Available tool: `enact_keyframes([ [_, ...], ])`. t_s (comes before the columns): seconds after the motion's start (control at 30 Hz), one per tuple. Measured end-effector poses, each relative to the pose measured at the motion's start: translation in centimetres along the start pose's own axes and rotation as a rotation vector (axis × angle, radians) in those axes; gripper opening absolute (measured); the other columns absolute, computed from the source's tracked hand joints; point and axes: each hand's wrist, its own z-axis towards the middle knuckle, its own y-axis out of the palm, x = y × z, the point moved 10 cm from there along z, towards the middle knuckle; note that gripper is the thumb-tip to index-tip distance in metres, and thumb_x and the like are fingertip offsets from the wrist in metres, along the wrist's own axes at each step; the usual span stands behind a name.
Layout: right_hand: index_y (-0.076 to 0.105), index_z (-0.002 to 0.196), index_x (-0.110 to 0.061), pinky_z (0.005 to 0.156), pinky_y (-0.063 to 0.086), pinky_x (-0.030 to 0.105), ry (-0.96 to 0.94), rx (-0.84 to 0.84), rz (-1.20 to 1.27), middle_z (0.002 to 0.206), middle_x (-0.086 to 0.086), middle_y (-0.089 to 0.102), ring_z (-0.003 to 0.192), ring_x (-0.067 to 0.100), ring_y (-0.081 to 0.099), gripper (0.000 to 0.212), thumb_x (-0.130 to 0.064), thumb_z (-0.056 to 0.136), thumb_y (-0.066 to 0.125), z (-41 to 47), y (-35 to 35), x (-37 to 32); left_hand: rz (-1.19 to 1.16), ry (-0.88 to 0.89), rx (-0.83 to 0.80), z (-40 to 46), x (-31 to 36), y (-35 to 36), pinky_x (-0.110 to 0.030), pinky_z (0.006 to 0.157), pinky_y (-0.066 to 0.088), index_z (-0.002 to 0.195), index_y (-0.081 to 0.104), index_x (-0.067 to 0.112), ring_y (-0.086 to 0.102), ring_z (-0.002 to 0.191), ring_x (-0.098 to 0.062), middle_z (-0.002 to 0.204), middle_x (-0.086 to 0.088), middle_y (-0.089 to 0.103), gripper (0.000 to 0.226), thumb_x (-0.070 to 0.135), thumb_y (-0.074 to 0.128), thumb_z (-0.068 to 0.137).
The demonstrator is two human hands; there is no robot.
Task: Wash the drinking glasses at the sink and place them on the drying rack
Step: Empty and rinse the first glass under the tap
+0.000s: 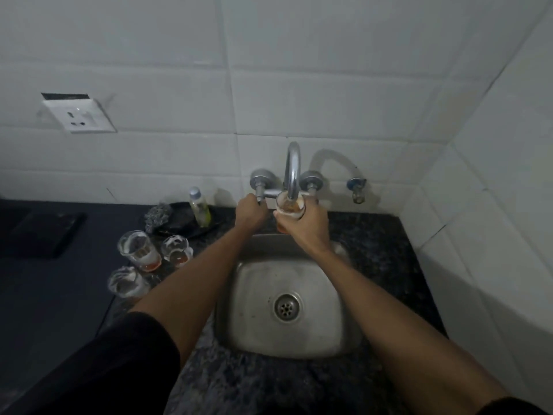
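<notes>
Step in hand: rinse/fill stage on glass no. 1, judged from hand positions. The right hand (303, 227) is wrapped round a drinking glass (289, 208), fingers curled on the wall, holding it upright w/ the mouth directly under the spout of the faucet (292, 169), above the back edge of the sink (257, 330). The glass shows an amber tint at the bottom, prob. drink residue. The left hand (250, 212) is closed on the left tap handle (259, 190), fingers curled over it; it holds nothing else. Water flow: cannot tell, no stream is clearly visible. Three more glasses (140, 250) stand on the desk (386, 250) just left of the basin, close together, each w/ whitish film or foam on the walls and some reddish residue at the base; judged still unwashed or unrinsed. Behind them: a small soap bottle (200, 206) and a steel scrubber (157, 215) by a dark tray. The drying rack is not in view. Next move, est.: turn the handle w/ the left hand to set flow, keep the glass centred under the spout, then tip it to dump contents into the basin. Req.: firm grip, as wet glass is slippery, and clearance between rim and metal spout to avoid chipping. Rack location must be found before placement.
</notes>
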Motion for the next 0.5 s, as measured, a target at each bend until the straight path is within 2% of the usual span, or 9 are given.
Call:
enact_keyframes([
  [0.13,0.069,0.106,-0.025,0.08,0.062,0.037,0.028,0.018,0.012,0.094,-0.01,0.075,0.086,0.009,0.072,0.054,-0.057,0.067,0.086,-0.4,0.5,0.5,-0.074,-0.026,0.028,0.6,-1.2,0.2,-0.035,0.065,0.04,0.098,0.067,-0.001,0.067,0.09,-0.037,0.094,-0.017,0.07,0.034,0.028,0.05,0.104],
  [0.3,0.069,0.106,-0.024,0.078,0.06,0.029,0.039,0.007,0.029,0.095,-0.012,0.075,0.087,0.006,0.071,0.051,-0.053,0.069,0.09,-0.8,0.8,0.6,-0.126,0.017,0.05,0.3,-1.3,-0.3,-0.038,0.068,0.046,0.095,0.068,-0.003,0.067,0.087,-0.038,0.092,-0.021,0.071,0.03,0.021,0.051,0.102],
  [0.5,0.07,0.102,-0.025,0.075,0.057,0.025,0.045,0.016,0.046,0.09,-0.015,0.073,0.084,0.002,0.069,0.045,-0.049,0.07,0.09,-0.9,0.5,0.2,-0.15,0.013,0.044,-0.1,-1.1,-0.4,-0.034,0.065,0.041,0.092,0.067,-0.003,0.066,0.084,-0.037,0.089,-0.02,0.07,0.027,0.017,0.051,0.099],
])
